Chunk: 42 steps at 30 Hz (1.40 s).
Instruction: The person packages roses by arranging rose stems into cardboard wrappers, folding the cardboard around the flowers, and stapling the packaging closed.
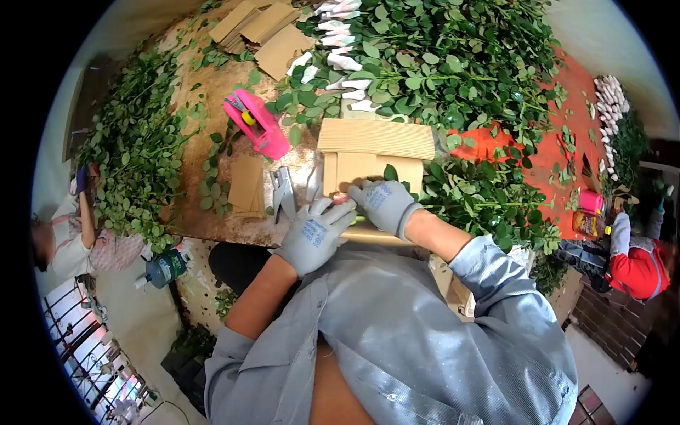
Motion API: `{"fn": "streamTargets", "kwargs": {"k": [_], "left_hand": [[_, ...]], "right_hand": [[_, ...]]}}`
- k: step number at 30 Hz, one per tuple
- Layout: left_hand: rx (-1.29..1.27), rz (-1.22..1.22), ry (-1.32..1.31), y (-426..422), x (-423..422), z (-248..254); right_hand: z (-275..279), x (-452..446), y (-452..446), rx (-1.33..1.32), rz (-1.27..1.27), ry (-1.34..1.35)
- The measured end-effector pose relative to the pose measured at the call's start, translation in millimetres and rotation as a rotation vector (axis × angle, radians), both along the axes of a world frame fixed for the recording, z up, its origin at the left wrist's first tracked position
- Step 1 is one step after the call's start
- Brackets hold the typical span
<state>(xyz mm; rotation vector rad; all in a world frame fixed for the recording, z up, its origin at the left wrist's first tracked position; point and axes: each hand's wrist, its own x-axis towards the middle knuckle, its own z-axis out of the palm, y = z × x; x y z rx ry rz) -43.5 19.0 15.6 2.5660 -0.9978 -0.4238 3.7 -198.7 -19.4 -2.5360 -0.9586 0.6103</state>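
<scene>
On the table in front of my body, a small pinkish rose head (340,198) lies at the lower edge of a cardboard-lined stand (375,138). My left hand (313,237), in a grey glove, has its fingers closed about the bloom from the left. From the right, my gloved right hand (386,205) pinches at the same bloom with bent fingers; both hands hide most of it. A bit of green stem shows below the fingers. Left of my hands lies a metal stapler (284,193), and beside it a stack of cardboard pieces (246,185).
A pink tape dispenser (256,124) stands at upper left. Cardboard sheets (265,32) and white-wrapped flower heads (342,42) lie at the back. Leafy stems (460,64) cover the right side. A person at left (85,234) and another in red (637,269) are nearby.
</scene>
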Motion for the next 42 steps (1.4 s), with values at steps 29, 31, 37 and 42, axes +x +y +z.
{"fn": "streamTargets", "kwargs": {"k": [29, 31, 37, 42], "left_hand": [[-0.08, 0.027, -0.108, -3, 1, -15], [-0.084, 0.031, -0.105, -4, 1, -15], [-0.045, 0.055, -0.077, -2, -2, -13], [-0.019, 0.068, -0.02, 0, -4, -19]], "right_hand": [[40, 190, -103, -0.24, -0.261, -0.775], [82, 177, -102, -0.061, -0.26, -0.915], [159, 69, -33, -0.251, -0.112, -0.931], [81, 17, -32, -0.358, -0.005, -0.261]]}}
